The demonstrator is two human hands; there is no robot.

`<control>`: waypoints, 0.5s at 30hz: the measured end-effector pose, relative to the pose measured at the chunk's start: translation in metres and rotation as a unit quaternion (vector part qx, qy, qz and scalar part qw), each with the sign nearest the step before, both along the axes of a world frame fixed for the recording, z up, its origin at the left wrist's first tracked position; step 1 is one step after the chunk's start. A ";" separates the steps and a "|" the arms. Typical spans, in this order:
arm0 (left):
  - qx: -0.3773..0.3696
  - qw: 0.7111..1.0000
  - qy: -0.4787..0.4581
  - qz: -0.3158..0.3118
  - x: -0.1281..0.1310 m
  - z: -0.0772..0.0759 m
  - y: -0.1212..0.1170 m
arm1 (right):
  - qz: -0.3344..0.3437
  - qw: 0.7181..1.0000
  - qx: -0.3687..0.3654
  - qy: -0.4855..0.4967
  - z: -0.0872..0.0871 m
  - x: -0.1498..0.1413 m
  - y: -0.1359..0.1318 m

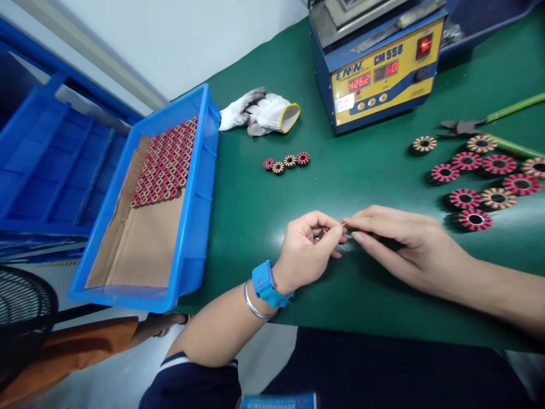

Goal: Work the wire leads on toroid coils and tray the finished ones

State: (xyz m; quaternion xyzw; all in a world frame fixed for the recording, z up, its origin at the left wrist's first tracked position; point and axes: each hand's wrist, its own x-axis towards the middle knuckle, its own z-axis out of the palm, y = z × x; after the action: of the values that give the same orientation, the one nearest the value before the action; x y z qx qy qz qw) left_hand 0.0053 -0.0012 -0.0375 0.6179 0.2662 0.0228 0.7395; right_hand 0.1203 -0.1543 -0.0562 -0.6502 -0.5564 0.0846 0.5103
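Note:
My left hand (307, 245), with a blue strap on its wrist, is closed around a small wound stator (326, 232). Fingers cover most of that stator; a bit of copper-coloured winding shows. Thin wire ends stick out beside the left fingertips. My right hand (406, 244) meets the left one there, its thumb and fingertips pinched at a fine wire (346, 226). To the right of it stand several loose stators (465, 199) with red or copper-coloured windings. Beyond the left hand, a short row of stators (290, 161) sits on the green table (251, 227).
A blue bin (208, 170) on the left holds packed stators (166, 162) on cardboard. White gloves (264, 112) lie behind. A yellow-fronted heating unit (385, 74) with lit displays stands at the back. Green-handled cutters (466, 126) lie right. Someone's orange clothing (85, 352) shows lower left.

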 end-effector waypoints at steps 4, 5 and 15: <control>-0.001 1.000 0.000 -0.003 0.001 0.000 0.001 | 0.008 1.000 -0.004 -0.002 -0.001 0.001 -0.001; -0.001 1.000 0.001 -0.004 0.001 0.000 0.001 | 0.009 1.000 -0.004 -0.002 -0.001 0.001 -0.001; 0.017 0.999 0.011 -0.024 0.001 0.001 0.001 | -0.023 0.999 0.009 -0.033 0.000 0.006 0.001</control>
State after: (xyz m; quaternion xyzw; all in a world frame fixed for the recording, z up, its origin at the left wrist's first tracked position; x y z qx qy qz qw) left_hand 0.0065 0.0001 -0.0360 0.6369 0.2590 0.0023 0.7262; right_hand 0.1264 -0.1537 -0.0558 -0.6605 -0.5589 0.0460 0.4992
